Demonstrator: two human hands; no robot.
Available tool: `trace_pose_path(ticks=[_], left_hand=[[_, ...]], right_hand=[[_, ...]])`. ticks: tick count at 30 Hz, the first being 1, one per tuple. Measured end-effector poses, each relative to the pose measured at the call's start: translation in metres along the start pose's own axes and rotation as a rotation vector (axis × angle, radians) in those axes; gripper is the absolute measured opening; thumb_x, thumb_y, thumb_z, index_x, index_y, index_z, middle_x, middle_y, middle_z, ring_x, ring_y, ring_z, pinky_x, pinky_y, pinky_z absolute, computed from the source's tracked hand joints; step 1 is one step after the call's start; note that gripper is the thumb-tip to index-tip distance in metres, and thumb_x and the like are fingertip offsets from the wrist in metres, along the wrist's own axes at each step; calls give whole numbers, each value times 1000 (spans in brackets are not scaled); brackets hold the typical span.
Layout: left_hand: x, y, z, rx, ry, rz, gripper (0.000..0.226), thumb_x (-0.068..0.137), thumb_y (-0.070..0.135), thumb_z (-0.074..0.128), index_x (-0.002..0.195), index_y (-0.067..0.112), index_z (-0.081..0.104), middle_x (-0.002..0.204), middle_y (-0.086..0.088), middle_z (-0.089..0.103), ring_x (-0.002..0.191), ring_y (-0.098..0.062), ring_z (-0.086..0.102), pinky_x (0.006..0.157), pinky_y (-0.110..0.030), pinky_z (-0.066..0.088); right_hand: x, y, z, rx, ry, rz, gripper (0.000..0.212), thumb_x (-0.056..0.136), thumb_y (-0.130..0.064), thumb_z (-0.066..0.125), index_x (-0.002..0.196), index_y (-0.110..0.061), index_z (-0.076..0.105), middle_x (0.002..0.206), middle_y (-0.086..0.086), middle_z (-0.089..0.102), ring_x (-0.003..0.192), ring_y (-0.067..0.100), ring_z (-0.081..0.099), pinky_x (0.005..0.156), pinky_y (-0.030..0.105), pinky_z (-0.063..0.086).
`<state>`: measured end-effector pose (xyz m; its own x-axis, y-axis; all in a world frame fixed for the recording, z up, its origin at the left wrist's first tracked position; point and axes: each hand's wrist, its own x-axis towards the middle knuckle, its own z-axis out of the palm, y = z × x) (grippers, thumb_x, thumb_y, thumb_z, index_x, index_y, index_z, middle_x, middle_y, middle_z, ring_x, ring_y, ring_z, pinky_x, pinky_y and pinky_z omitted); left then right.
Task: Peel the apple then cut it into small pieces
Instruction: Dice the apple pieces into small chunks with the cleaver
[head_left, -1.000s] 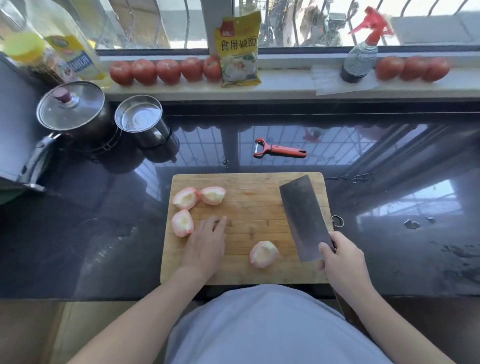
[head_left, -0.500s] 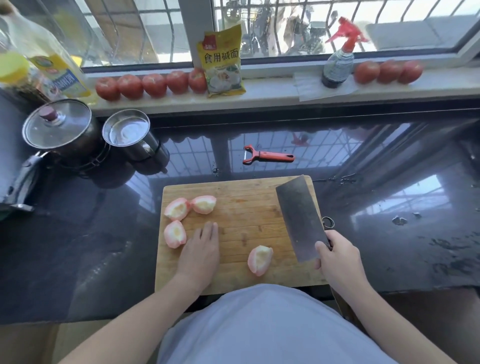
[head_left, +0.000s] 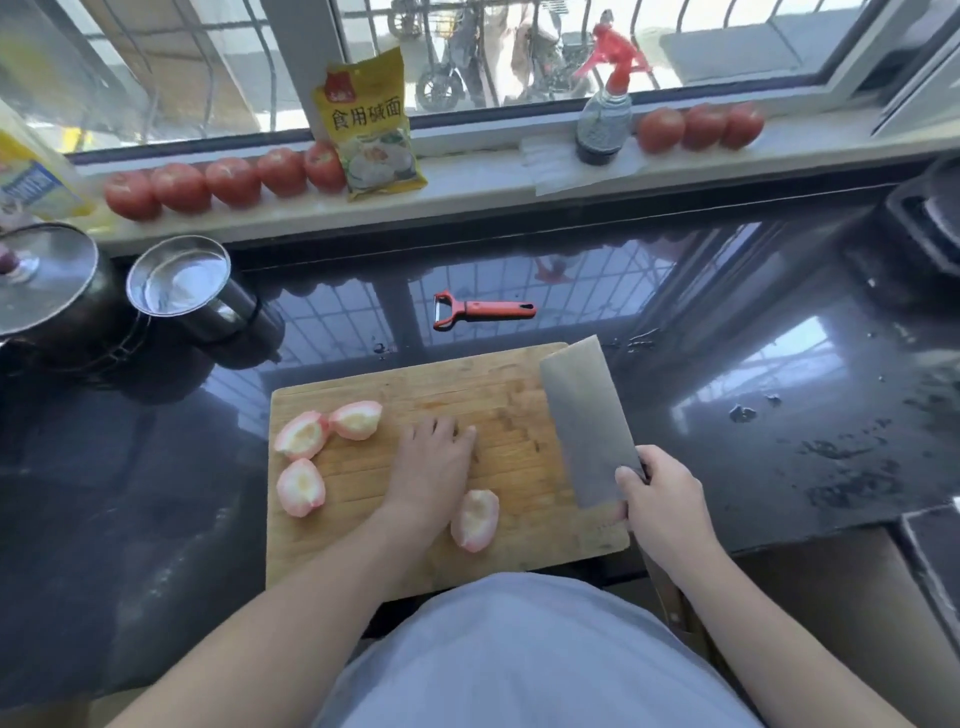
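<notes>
Several peeled apple quarters lie on the wooden cutting board (head_left: 509, 384). Two quarters (head_left: 302, 435) (head_left: 358, 420) sit at the board's left back, a third (head_left: 301, 487) lies below them. One more apple quarter (head_left: 475, 519) rests near the board's front middle. My left hand (head_left: 431, 467) lies flat on the board with straight fingers, just left of that piece. My right hand (head_left: 660, 499) grips the handle of a cleaver (head_left: 587, 415), whose broad blade lies flat over the board's right side.
A red peeler (head_left: 483, 310) lies on the dark countertop (head_left: 727, 395) behind the board. A steel cup (head_left: 182, 286) and a lidded pot (head_left: 47, 280) stand at the left. Tomatoes (head_left: 223, 182), a yellow bag (head_left: 369, 124) and a spray bottle (head_left: 605, 114) line the windowsill. Wet spots mark the counter at right.
My left hand has slid to the right across the board, away from the three quarters and closer to the front piece. The cleaver stays put in my right hand.
</notes>
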<state>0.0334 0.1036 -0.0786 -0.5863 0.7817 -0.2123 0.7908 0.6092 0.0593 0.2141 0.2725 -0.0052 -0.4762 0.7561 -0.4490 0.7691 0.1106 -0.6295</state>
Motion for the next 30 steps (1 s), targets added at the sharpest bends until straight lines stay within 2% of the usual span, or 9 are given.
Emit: trace_pose_path(ticks=[4,11,13,16,20,23,26,28,30], left_hand=[[52,39,-22,-233,50,-46,29,96,8,53,107,17,78,101,-5,67,101,-29,55,83,-40,46],[95,78,-34,-264,-52,-4,18,97,29,66,85,15,67,97,-10,68,94,-32,62,88,-43,53],[95,74,-33,-212,-88,40,9,97,24,66,99,20,73,106,-9,70,101,-32,62,92,-42,51],[83,57,-36,-167,-83,91,47,92,9,65,135,28,65,120,-8,63,111,-35,57,96,-45,49],[46,17,-36,-218,-3,-124,37,96,15,55,132,21,65,118,-10,59,109,-33,55,91,-45,48],[-5,-10,-17,-462,-9,-285,21,101,25,53,96,27,74,104,-2,67,99,-28,63,81,-41,50],[-57,-19,7,-615,20,-521,40,102,36,54,63,28,55,72,7,62,72,-21,59,65,-43,47],[-80,-21,15,-678,61,-665,38,101,30,60,64,22,53,69,4,60,68,-21,56,63,-45,48],[-94,-21,21,-733,68,-718,18,97,15,65,86,26,56,94,6,59,82,-20,58,70,-41,48]], right_hand=[[4,18,-28,52,76,62,18,91,-13,48,86,-22,62,59,5,67,64,25,64,68,43,55],[-2,42,-55,92,152,118,14,95,-14,46,90,-17,60,70,6,66,52,11,61,64,41,54],[-5,47,-55,87,144,120,14,94,-14,45,91,-14,58,70,7,65,52,11,60,62,39,53],[-8,51,-50,83,122,121,15,92,-13,45,88,-15,59,64,8,65,47,9,56,62,40,52],[-9,49,-39,68,95,113,17,93,-13,46,87,-19,61,60,5,65,47,8,57,61,37,51],[-8,46,-31,69,74,100,17,93,-12,46,87,-18,61,60,6,65,47,7,58,62,37,51],[-7,40,-19,13,45,76,14,89,-13,45,84,-14,58,62,8,65,59,20,61,65,40,52],[-7,34,-12,-44,20,38,12,88,-14,44,80,-13,54,66,10,63,69,31,59,64,40,51],[-9,28,-4,-108,-22,-20,14,90,-13,45,78,-17,51,67,8,59,68,29,54,62,38,46]])
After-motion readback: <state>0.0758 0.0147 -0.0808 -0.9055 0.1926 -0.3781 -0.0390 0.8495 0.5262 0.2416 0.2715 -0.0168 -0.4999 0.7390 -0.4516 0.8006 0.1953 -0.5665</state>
